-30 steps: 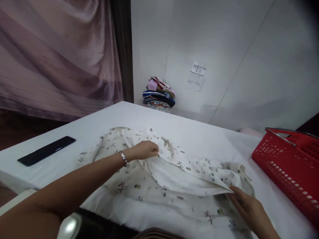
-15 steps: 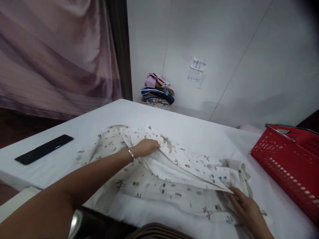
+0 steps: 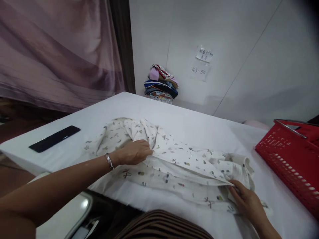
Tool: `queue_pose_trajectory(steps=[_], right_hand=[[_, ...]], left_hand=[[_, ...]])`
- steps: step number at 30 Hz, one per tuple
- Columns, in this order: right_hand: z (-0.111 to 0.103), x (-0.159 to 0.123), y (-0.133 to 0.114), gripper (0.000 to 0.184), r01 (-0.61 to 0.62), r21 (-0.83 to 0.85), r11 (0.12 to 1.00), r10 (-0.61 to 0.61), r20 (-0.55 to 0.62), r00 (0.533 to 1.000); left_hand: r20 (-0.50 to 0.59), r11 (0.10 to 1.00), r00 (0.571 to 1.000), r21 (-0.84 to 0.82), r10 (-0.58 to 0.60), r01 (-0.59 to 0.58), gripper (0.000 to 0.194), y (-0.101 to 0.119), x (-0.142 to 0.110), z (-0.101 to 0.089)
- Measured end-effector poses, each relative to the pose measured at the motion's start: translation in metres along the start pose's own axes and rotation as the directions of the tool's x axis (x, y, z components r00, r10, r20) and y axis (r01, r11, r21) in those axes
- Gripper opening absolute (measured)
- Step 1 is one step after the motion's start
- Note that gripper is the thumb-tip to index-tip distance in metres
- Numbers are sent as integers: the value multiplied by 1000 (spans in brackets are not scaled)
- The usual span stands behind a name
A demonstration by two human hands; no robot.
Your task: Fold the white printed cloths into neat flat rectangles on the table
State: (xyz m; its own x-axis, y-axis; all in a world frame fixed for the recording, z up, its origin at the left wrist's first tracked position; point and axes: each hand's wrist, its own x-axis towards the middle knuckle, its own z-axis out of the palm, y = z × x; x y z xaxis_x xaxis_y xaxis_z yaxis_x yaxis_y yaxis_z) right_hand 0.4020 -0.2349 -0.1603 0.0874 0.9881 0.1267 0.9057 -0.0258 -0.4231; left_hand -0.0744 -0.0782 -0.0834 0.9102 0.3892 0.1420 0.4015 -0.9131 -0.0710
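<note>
A thin white cloth [image 3: 174, 146] printed with small palm trees and other little motifs lies rumpled across the white table. My left hand [image 3: 136, 152], with a silver bracelet at the wrist, is closed on the cloth's upper layer near its middle. At the right, my right hand [image 3: 245, 197] pinches the same layer's edge between thumb and fingers. The edge runs taut between both hands, over a lower layer nearer my body. Bunched folds lie beyond my left hand and at the cloth's right end.
A black flat slab [image 3: 54, 138] lies at the left on the white table [image 3: 194, 124]. To the right stands a red perforated basket [image 3: 291, 162] with a metal handle. Folded clothes [image 3: 161, 84] are stacked beyond the far edge, by a wall with paper notes [image 3: 200, 69].
My left hand has moved left and toward my body, drawing the held edge with it. My right hand keeps its pinch in nearly the same place. The camera view has shifted slightly.
</note>
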Motion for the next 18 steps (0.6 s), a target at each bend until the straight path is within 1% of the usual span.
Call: queue_pose_trajectory(steps=[4, 5, 7, 9, 10, 13, 18], right_hand=[[1, 3, -2, 40, 2, -52, 999, -1, 14, 1000], [0, 3, -4, 41, 6, -61, 998, -5, 16, 1000], [-1, 5, -7, 41, 13, -67, 998, -12, 17, 1000], [-3, 6, -9, 42, 15, -62, 998, -14, 17, 1000], [-4, 6, -9, 42, 14, -60, 998, -13, 14, 1000], [-5, 5, -7, 42, 8, -71, 997, -8, 6, 1000], [-2, 4, -4, 41, 6, -78, 997, -3, 29, 1000]], left_hand=[[-10, 998, 1000, -53, 23, -24, 13, 15, -17, 9], [-11, 998, 1000, -63, 9, -10, 14, 18, -18, 12], [-4, 997, 998, -50, -55, 55, 15, 21, -19, 17], [24, 992, 992, -23, -126, 127, 17, 21, -18, 21], [46, 990, 989, -23, -139, 140, 19, 21, -17, 23], [90, 990, 990, -70, -112, 118, 23, 20, -18, 25], [66, 994, 995, -77, -77, 82, 20, 23, -25, 25]])
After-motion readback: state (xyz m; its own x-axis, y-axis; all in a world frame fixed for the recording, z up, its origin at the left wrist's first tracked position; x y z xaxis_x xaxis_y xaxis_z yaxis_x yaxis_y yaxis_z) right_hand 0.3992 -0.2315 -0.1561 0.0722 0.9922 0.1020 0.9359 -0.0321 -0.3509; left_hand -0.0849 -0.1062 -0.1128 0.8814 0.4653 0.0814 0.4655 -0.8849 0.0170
